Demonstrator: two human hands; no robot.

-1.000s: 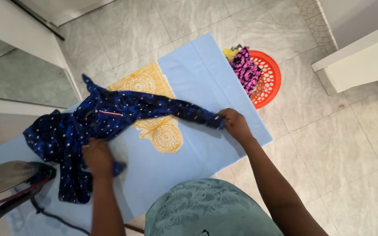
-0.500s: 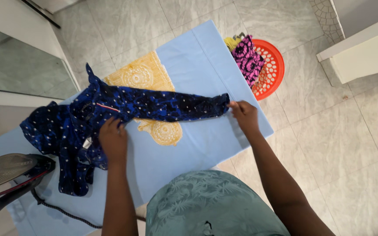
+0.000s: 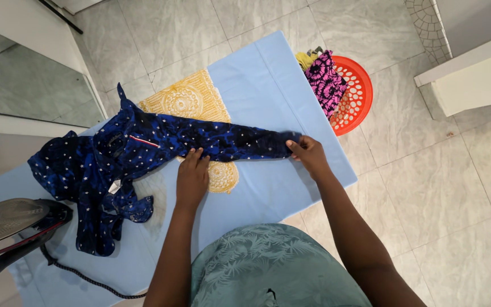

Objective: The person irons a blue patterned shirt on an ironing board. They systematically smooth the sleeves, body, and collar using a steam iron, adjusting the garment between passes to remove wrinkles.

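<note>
Garment: a dark blue shirt with white dots [image 3: 115,165] lies across the light blue ironing surface [image 3: 268,85], one sleeve [image 3: 234,142] stretched out to the right over a yellow patterned cloth [image 3: 191,99].
Feel: looks light, soft and floppy; it bunches in folds at the left, so it probably creases and shifts easily under a touch.
Where to hold: the cuff end and the sleeve's lower edge seem the natural grips, since the bulk on the left is crumpled.
Left hand [image 3: 192,177]: fingers together and laid flat, palm down, tips on the sleeve's lower edge around mid-length, pressing rather than gripping.
Right hand [image 3: 308,154]: fingers curled in, pinching the cuff end of the sleeve near the board's right edge.
Nearby: an iron [image 3: 12,230] sits at the lower left with its cord [image 3: 86,278] trailing; an orange basket [image 3: 353,94] holding a pink and black cloth [image 3: 325,82] stands on the tiled floor [image 3: 427,187] beyond the board.
</note>
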